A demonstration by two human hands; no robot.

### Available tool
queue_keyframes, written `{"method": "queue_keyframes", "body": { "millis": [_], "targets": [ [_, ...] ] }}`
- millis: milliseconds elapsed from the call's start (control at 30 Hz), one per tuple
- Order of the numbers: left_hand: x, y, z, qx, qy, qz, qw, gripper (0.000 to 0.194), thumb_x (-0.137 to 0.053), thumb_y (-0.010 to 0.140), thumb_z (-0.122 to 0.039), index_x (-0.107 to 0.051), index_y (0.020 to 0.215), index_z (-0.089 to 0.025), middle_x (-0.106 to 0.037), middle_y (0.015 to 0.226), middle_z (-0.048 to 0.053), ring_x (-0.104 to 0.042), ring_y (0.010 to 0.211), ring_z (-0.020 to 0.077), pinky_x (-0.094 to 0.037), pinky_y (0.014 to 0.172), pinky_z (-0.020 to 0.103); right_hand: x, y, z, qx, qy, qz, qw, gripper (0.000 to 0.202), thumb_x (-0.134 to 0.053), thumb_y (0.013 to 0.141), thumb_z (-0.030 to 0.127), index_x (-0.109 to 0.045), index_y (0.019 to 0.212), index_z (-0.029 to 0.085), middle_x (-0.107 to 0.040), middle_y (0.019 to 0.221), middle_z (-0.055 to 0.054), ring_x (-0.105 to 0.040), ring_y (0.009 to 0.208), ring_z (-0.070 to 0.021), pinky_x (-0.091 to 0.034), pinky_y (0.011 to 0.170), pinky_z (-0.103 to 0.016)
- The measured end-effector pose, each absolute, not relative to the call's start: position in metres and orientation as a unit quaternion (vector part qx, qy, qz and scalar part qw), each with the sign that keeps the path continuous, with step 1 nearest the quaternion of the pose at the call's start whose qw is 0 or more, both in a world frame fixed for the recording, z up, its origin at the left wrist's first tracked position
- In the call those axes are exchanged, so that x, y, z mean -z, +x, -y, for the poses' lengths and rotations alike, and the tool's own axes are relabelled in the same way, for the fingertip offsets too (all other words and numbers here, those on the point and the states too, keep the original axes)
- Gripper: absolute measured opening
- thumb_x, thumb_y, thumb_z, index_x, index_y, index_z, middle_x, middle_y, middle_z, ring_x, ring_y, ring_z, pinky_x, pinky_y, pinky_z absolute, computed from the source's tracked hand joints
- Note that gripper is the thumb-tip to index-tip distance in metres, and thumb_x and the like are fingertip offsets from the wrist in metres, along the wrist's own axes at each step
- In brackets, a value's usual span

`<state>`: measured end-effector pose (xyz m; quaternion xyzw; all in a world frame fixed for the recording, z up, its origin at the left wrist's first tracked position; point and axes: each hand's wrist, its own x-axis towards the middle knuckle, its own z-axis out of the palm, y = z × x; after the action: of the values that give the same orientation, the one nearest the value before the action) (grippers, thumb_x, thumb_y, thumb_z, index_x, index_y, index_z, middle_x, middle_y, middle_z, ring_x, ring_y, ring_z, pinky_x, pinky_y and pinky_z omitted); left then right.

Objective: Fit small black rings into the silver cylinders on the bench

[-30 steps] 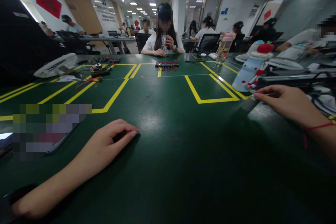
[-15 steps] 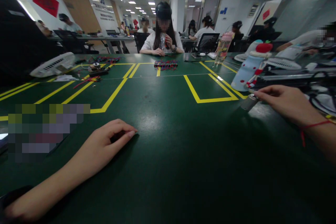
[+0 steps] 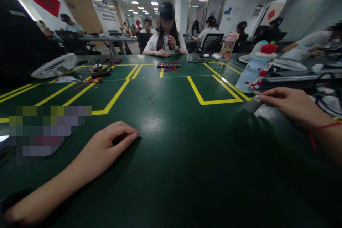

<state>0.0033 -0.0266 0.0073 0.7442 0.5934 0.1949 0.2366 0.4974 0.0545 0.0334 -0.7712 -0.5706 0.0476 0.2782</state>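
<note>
My right hand [image 3: 291, 105] is at the right, with thumb and fingers pinched at the top end of a small grey metal cylinder [image 3: 253, 104]. The cylinder is slightly tilted, at or just above the green table [image 3: 171, 164]; whether its base touches is unclear. A thin pale edge shows at my right fingertips, too small to name. My left hand [image 3: 113, 140] rests on the table at the left centre. Its thumb and forefinger are pressed together, and what lies between them, if anything, cannot be made out.
Behind my right hand stands a light-blue bottle [image 3: 249, 73] with a red top, beside cables and dark gear. A clear bottle [image 3: 226, 51] is farther back. Wire bundles [image 3: 169, 65] and a white fan [image 3: 55, 66] lie beyond yellow tape lines. A person [image 3: 165, 39] sits opposite.
My right hand and the metal cylinder have barely shifted, and the red wrist string hangs a little farther right. My left hand stays in place.
</note>
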Motion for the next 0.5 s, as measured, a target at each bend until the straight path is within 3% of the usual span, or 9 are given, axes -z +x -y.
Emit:
{"method": "queue_keyframes", "body": {
  "millis": [267,400,500],
  "targets": [
    [-0.006,0.003,0.025,-0.195,0.746,-0.594,0.23,0.025,-0.051,0.09,-0.042,-0.067,0.097,-0.024,-0.063,0.103,0.001,-0.059,0.096,0.0206,-0.044,0.086,0.034,-0.035,0.487,-0.049,-0.025,-0.767,0.591,0.25,0.049,-0.071,0.065,0.052,-0.068,0.095,0.014,-0.068,0.095,-0.012,-0.061,0.081,-0.0171,-0.043,0.073,-0.034],
    [0.001,0.001,0.022,-0.194,0.756,-0.583,0.226,0.025,-0.051,0.091,-0.043,-0.066,0.098,-0.025,-0.063,0.104,0.001,-0.058,0.097,0.0202,-0.044,0.085,0.034,-0.026,0.453,-0.038,0.007,-0.693,0.634,0.343,0.043,-0.07,0.07,0.045,-0.064,0.1,0.015,-0.068,0.093,-0.009,-0.063,0.078,-0.0147,-0.048,0.073,-0.029],
    [0.003,0.0,0.021,-0.194,0.761,-0.577,0.223,0.025,-0.051,0.091,-0.043,-0.066,0.098,-0.025,-0.063,0.103,0.001,-0.058,0.097,0.02,-0.044,0.086,0.034,-0.019,0.403,-0.023,-0.047,-0.564,0.715,0.411,0.04,-0.071,0.072,0.037,-0.06,0.104,0.016,-0.067,0.098,-0.007,-0.064,0.08,-0.0128,-0.051,0.074,-0.026]
  ]
}}
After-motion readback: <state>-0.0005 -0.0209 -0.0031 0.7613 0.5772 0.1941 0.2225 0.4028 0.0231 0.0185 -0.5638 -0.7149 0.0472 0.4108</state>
